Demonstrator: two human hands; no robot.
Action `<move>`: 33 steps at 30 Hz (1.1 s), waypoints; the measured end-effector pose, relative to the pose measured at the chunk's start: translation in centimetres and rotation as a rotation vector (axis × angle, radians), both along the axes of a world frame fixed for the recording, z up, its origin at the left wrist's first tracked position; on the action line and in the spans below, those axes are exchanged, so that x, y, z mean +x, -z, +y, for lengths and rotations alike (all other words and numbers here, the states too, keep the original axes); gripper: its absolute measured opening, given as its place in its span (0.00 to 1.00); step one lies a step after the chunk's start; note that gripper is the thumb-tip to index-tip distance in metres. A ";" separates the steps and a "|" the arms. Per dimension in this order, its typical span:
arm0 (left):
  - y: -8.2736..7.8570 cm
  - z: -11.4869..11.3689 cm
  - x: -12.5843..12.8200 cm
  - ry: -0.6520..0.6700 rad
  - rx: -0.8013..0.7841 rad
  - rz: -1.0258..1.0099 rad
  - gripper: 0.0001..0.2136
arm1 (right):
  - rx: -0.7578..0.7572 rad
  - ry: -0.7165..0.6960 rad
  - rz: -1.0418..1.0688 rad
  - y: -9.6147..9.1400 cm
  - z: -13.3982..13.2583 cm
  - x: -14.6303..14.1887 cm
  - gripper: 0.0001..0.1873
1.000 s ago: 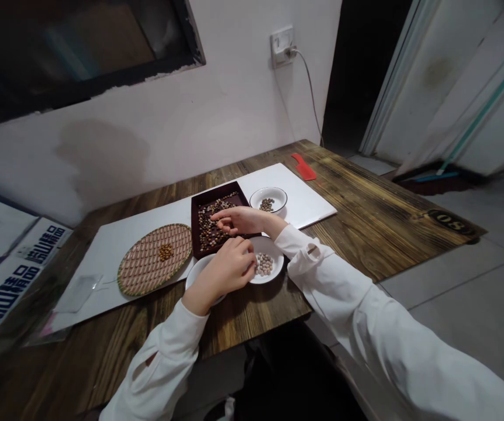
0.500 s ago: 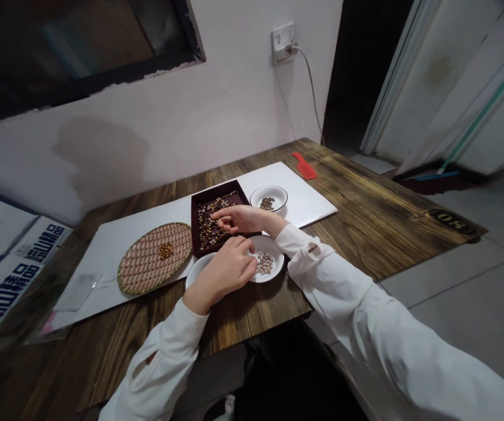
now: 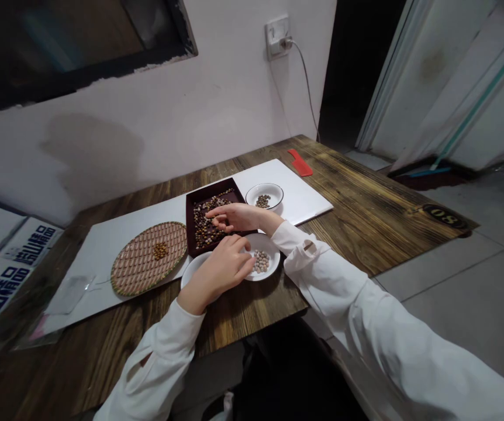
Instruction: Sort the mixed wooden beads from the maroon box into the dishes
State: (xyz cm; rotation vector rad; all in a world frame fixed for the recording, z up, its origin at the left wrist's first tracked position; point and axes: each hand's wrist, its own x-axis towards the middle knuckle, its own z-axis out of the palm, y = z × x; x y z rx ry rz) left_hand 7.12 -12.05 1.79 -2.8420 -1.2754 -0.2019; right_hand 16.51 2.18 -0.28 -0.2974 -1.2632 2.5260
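My right hand [image 3: 237,216] hovers low over a dark red tray [image 3: 189,234] strewn with small mixed round pieces like beans or beads [image 3: 202,225]. Its index finger stretches out, the others bend loosely, and nothing shows between them. Closer to me, my left hand [image 3: 223,264] has its fingers curled down over the gap between two white dishes; its fingertips are partly hidden. The right-hand white dish [image 3: 275,263] has pale round pieces [image 3: 261,261] in it. My hand and wrist partly cover the left-hand white dish [image 3: 189,272], so its contents are hidden.
A white bowl [image 3: 278,202] with brown round pieces [image 3: 263,201] stands behind my right wrist. On the left lies a woven oval mat [image 3: 133,263] with yellowish pieces [image 3: 160,251]. Farther off lies a red comb [image 3: 300,164]. A white board [image 3: 98,245] lies under these on the wooden table [image 3: 344,193].
The whole view has shifted slightly, moving the scene a little left in the picture. Both hands keep nearly the same pose and place over the tray and dishes.
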 end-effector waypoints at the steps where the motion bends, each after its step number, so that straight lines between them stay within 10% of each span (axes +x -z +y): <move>1: 0.1 0.0 0.0 0.001 0.001 0.006 0.17 | 0.005 -0.003 0.005 0.0 0.0 0.0 0.07; 33: 0.5 0.3 -0.2 0.000 0.016 0.060 0.16 | 0.020 -0.009 -0.005 -0.1 -0.2 0.0 0.06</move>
